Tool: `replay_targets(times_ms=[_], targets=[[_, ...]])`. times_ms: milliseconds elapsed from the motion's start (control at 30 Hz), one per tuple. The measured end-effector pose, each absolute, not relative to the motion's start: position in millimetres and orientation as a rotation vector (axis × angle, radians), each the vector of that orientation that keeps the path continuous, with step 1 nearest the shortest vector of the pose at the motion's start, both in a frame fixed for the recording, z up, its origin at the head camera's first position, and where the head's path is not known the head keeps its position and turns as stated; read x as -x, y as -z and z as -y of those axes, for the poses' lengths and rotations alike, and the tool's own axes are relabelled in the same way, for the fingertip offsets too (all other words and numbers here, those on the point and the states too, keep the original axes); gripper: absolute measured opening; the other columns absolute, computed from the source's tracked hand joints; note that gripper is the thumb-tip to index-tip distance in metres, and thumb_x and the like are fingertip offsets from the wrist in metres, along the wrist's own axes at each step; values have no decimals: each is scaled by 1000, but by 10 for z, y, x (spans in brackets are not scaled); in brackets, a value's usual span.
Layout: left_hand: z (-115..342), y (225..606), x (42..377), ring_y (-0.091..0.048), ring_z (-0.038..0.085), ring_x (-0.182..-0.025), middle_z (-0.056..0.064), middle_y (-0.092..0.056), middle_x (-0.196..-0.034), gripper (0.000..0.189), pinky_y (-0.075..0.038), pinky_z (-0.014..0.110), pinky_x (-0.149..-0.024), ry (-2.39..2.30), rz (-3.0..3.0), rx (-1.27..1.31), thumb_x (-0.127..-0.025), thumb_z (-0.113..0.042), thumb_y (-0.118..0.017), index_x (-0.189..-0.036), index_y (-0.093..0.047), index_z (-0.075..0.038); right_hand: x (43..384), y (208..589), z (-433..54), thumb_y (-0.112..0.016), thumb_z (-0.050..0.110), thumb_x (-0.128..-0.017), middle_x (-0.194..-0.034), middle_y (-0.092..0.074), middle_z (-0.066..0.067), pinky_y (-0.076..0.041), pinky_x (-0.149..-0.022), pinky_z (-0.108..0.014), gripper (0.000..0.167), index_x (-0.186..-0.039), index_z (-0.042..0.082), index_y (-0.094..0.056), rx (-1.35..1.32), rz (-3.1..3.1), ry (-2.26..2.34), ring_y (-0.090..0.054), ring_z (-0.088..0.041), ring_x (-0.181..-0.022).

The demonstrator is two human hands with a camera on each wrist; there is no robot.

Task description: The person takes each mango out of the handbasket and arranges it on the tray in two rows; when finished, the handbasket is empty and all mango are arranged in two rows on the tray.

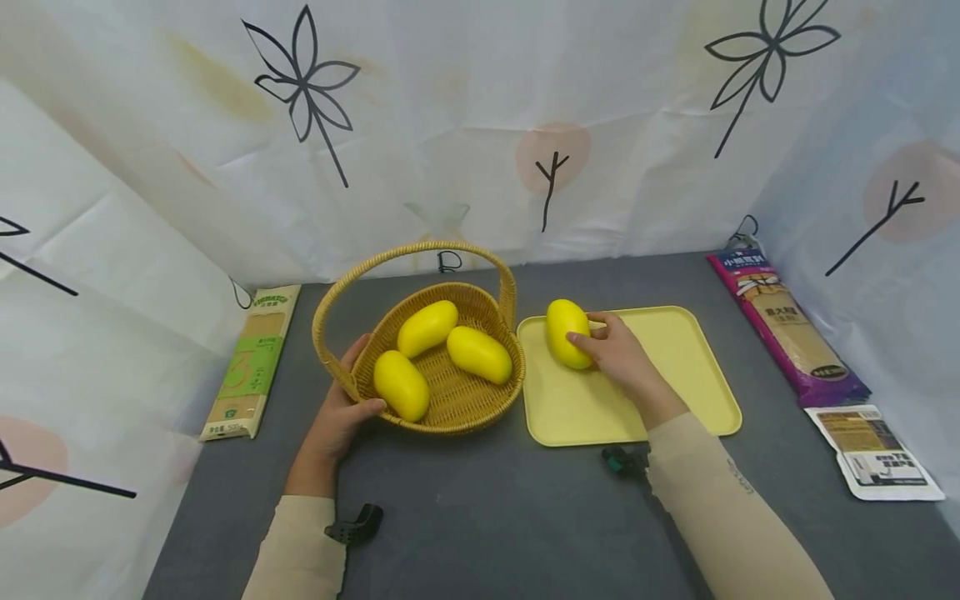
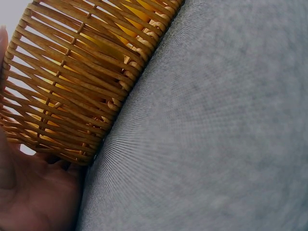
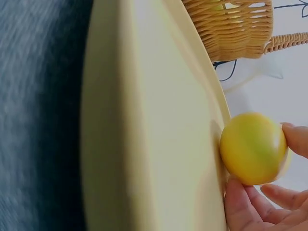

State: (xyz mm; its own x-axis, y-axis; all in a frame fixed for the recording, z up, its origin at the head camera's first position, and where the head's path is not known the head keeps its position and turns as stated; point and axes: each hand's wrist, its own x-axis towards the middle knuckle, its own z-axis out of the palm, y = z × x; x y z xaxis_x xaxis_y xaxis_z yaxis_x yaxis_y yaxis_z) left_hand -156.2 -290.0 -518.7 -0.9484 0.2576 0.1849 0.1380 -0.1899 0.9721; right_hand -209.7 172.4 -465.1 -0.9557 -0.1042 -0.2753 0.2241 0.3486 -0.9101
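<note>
A yellow mango (image 1: 567,335) lies over the left part of a pale yellow tray (image 1: 577,412); my right hand (image 1: 624,357) holds it between thumb and fingers. In the right wrist view the mango (image 3: 252,149) appears round, low over the tray's surface. To the left stands a woven basket (image 1: 457,408) with a tall hoop handle and 3 mangoes (image 1: 480,354) inside. My left hand (image 1: 341,417) grips the basket's left side, thumb over the rim and fingers around the outer wall. The left wrist view shows the palm against the wicker wall (image 2: 72,82).
Dark grey cloth (image 1: 480,508) covers the table. A green-labelled noodle pack (image 1: 251,362) lies at the left. A purple noodle pack (image 1: 787,325) and a white pouch (image 1: 873,454) lie along the right side. Patterned curtains (image 1: 450,125) stand behind and at both sides.
</note>
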Motion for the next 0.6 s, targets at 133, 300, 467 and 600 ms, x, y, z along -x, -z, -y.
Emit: replay_targets(times_ms=[133,300,467,600], targets=[[2897,5193,1564,-32,27,-155,11,-21,-178,108,-33,29,-119,-2321,-1934,-484,-92,-3,-86,-176,-20,-20,2106,4663,-1756,-68,34,-111,-146,-53,-29,-57,-97,-45,77,-169,1,-30,-121,-2307,1646,-62,-40,-122],[2900,5205,1572,-31,27,-156,10,-21,-178,108,-32,28,-119,-2317,-1946,-487,-92,-6,-88,-176,-21,-19,2100,4664,-1791,-67,35,-111,-153,-48,-30,-56,-100,-49,80,-171,2,-26,-130,-2288,1648,-59,-43,-129],[2890,5193,1564,-32,27,-155,11,-21,-178,108,-32,28,-119,-2318,-1951,-478,-92,-3,-86,-176,-21,-19,2087,4657,-1798,-74,31,-108,-154,-46,-32,-55,-100,-51,86,-171,1,-23,-121,-2326,1621,-59,-44,-129],[2886,5182,1555,-32,27,-154,11,-21,-177,107,-33,28,-119,-2319,-1951,-472,-92,-4,-86,-176,-21,-19,2085,4644,-1772,-75,29,-107,-151,-47,-32,-56,-98,-48,86,-171,2,-24,-104,-2356,1594,-60,-44,-126]])
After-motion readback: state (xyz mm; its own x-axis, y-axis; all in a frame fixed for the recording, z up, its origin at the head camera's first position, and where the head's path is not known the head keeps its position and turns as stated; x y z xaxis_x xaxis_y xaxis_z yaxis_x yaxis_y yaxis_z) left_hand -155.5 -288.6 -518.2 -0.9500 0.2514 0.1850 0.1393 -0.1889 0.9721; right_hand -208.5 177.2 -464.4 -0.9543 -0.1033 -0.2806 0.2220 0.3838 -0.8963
